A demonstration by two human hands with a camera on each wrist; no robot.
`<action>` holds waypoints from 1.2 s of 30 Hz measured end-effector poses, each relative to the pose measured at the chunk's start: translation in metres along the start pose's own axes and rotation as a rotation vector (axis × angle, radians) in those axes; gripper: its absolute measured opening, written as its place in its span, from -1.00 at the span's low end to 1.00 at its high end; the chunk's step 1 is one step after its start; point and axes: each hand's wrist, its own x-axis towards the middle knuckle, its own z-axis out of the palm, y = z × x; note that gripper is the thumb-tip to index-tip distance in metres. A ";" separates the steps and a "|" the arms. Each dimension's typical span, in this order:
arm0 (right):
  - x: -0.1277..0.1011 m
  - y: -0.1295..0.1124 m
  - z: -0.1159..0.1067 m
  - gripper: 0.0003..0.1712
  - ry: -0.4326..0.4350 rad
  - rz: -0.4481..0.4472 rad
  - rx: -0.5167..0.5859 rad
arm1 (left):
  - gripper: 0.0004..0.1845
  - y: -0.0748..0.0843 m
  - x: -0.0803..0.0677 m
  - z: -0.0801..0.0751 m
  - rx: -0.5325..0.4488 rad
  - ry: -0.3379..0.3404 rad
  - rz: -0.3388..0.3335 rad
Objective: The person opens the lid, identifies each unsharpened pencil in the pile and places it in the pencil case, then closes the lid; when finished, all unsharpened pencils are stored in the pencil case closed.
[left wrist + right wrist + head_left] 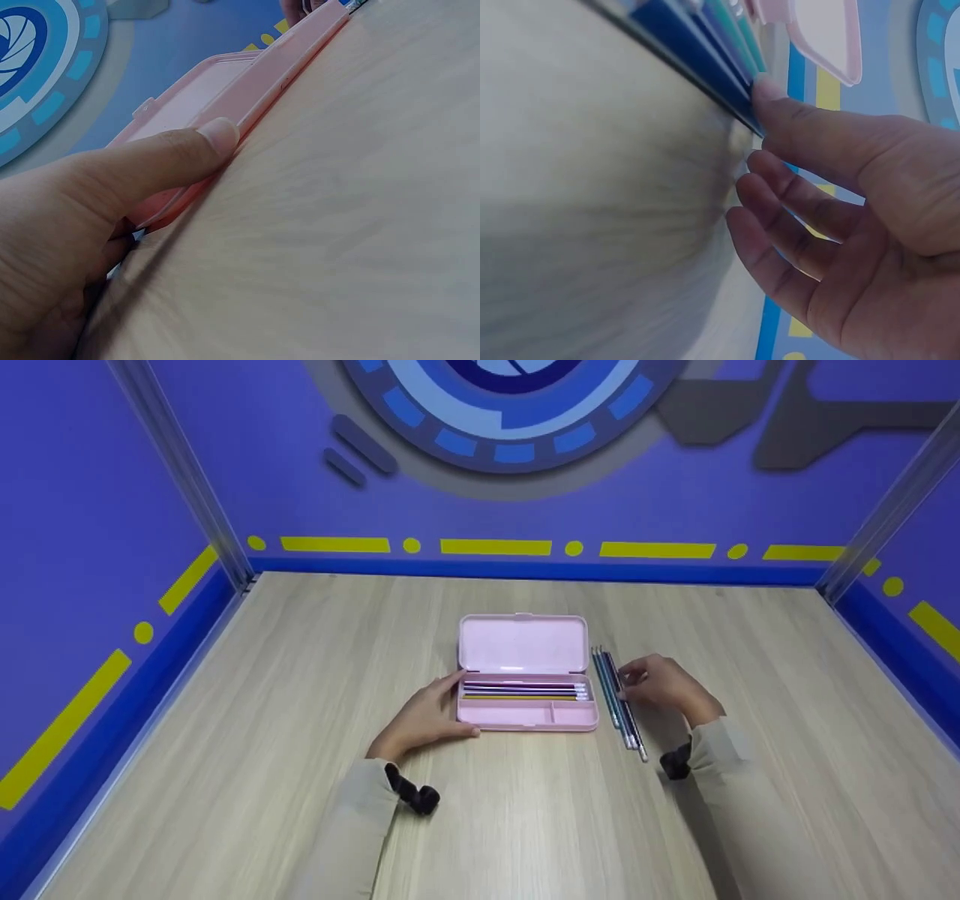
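A pink pencil case (pixel 527 728) lies with its lid (pixel 523 643) raised at the back. In its long rear compartment lie several pencils (pixel 517 691), purple, silvery and yellow, white ends to the right. My left hand (pixel 424 716) grips the case's left end, thumb on the front wall and fingers towards the back corner. Right of the case, several teal and dark pencils (pixel 606 690) lie side by side on the table. My right hand (pixel 664 686) pinches the outermost dark blue pencil (pixel 694 64); its index finger is mostly hidden in the right wrist view, the other fingers loosely bent.
The case's front compartment (pixel 504 711) and a small square one (pixel 571 712) hold nothing visible. A wood-grain table (pixel 300 660) bears everything. Blue printed walls (pixel 525 510) rise at the back and both sides. Black wrist cameras (pixel 414 793) sit on both sleeves.
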 end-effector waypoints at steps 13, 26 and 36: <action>0.002 0.005 0.001 -0.51 0.033 0.030 0.025 | 0.13 0.001 -0.001 0.000 -0.009 -0.007 -0.019; 0.001 0.007 0.001 -0.52 0.048 0.031 0.080 | 0.12 0.001 -0.001 0.000 -0.033 -0.006 -0.008; -0.002 0.003 -0.005 -0.51 0.021 0.007 0.077 | 0.12 0.000 -0.001 0.001 -0.035 -0.004 -0.014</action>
